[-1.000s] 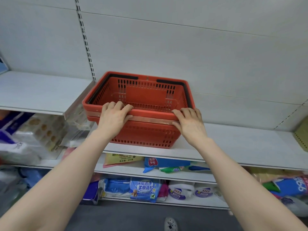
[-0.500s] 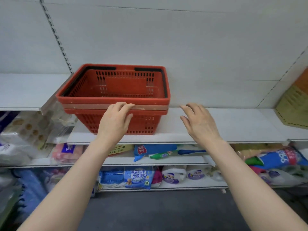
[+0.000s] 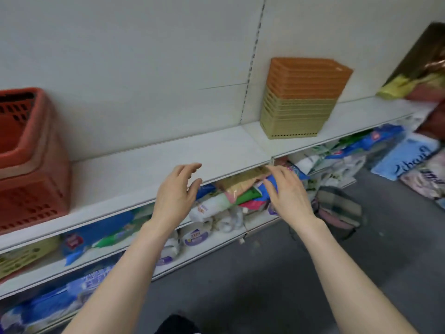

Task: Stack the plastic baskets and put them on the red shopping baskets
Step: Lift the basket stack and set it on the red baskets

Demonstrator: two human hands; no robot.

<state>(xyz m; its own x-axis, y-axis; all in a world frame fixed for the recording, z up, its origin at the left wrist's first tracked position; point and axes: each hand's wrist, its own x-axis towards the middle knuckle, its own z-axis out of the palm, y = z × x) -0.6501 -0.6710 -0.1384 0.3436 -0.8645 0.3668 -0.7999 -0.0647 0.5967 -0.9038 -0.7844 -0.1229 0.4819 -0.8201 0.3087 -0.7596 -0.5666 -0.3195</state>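
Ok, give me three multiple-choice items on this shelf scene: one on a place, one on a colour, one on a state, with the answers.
1. Where do the red shopping baskets stand on the white shelf?
A. far left
B. middle
C. far right

2. What colours make up the stack of small plastic baskets?
A. blue over white
B. orange over yellow
C. all green

3. What are the left hand and right hand doing?
A. both holding a basket
B. one holding a packet
C. both open, holding nothing

Answers:
1. A, they sit at the picture's left edge.
2. B, orange ones sit on top of yellow ones.
3. C, fingers are spread in front of the shelf edge, around nothing.
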